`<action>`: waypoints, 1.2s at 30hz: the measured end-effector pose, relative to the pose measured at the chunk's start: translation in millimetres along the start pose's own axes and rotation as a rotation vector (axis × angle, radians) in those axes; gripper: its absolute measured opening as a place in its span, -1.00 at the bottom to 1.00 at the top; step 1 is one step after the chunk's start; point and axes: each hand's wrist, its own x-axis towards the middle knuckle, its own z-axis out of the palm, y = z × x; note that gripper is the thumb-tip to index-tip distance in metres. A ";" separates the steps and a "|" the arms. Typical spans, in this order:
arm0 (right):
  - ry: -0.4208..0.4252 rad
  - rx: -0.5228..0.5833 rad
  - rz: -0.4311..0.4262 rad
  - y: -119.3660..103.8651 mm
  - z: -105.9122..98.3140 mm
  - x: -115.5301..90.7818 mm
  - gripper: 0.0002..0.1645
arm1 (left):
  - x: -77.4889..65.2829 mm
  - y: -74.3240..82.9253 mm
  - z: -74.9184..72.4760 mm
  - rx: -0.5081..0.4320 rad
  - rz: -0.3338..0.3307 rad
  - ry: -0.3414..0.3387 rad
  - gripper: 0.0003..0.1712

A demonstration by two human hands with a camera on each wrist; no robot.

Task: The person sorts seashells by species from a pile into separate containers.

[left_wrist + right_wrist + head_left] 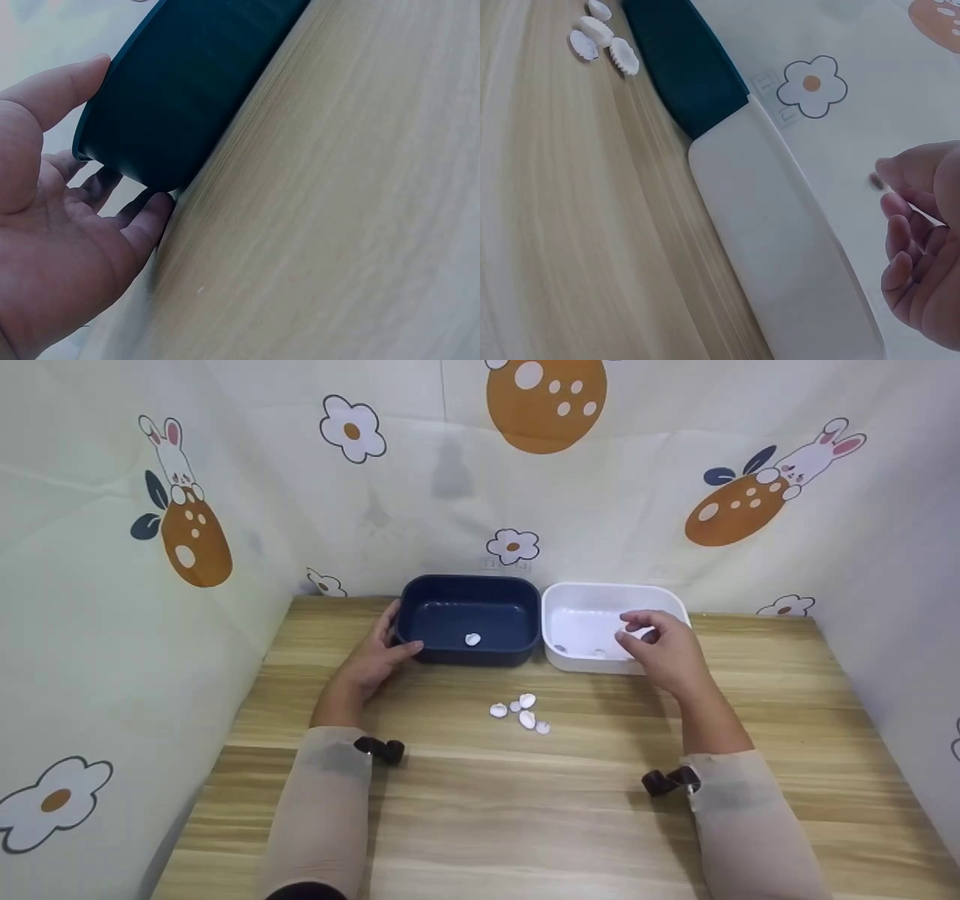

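My left hand (pixel 375 656) grips the left end of a dark blue box (pixel 469 655), its thumb on the front rim and fingers against the side. One white seashell (pixel 472 639) lies in that box. Over the white box (pixel 592 664) hovers my right hand (pixel 671 652), thumb and index finger close together. A small, blurred, dark piece (pixel 876 180), apparently a small shell, shows at these fingertips in the right wrist view. Small shells (pixel 561 648) lie on the white box's floor. Several loose shells (pixel 527 719) sit on the table in front of the boxes.
Both boxes stand side by side near the back edge of the wooden table (pixel 480 810). A patterned curtain (pixel 420 510) hangs behind and at both sides. Black wrist straps (pixel 382 750) sit on the sleeves.
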 end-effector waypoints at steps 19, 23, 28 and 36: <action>-0.047 -0.033 -0.066 -7.1 12.9 -3.2 -0.58 | -1.6 2.1 0.8 -0.006 -0.010 0.003 0.19; -0.086 -0.056 -0.121 -13.7 22.0 -7.6 -0.59 | -1.2 1.2 0.2 -0.005 0.003 0.002 0.18; -0.121 -0.058 -0.180 -20.4 33.3 -13.8 -0.63 | 0.1 -0.8 -0.5 0.008 0.021 0.003 0.18; -0.190 -0.063 -0.198 -26.5 43.9 -19.9 -0.65 | 1.7 -2.3 -0.9 0.007 0.013 0.008 0.18</action>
